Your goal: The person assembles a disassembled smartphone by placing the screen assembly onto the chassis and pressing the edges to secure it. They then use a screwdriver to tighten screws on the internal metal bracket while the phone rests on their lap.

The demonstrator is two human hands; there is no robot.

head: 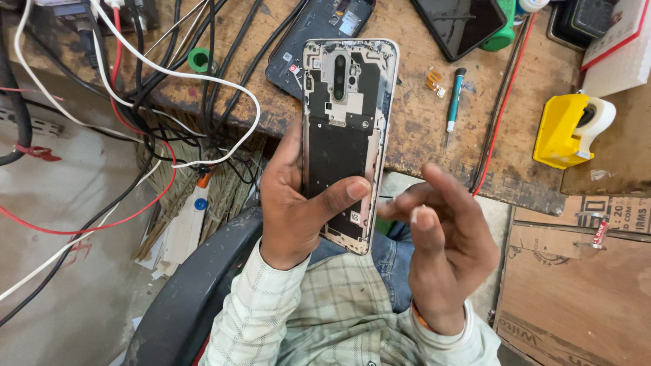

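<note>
My left hand point(298, 210) grips an opened smartphone point(346, 115) with its back cover off, held upright over my lap; the thumb lies across its lower half. Bare metal shielding and the camera module show at the phone's top. My right hand point(444, 244) hovers just right of the phone's lower edge, fingers loosely curled and apart, holding nothing that I can see.
A worn wooden bench point(413, 129) carries a dark phone back cover point(319, 27), another phone point(461, 24), a small teal screwdriver point(454, 98) and a yellow tape dispenser point(569, 129). Tangled cables point(169, 88) hang at left. Cardboard boxes point(576, 285) stand at right.
</note>
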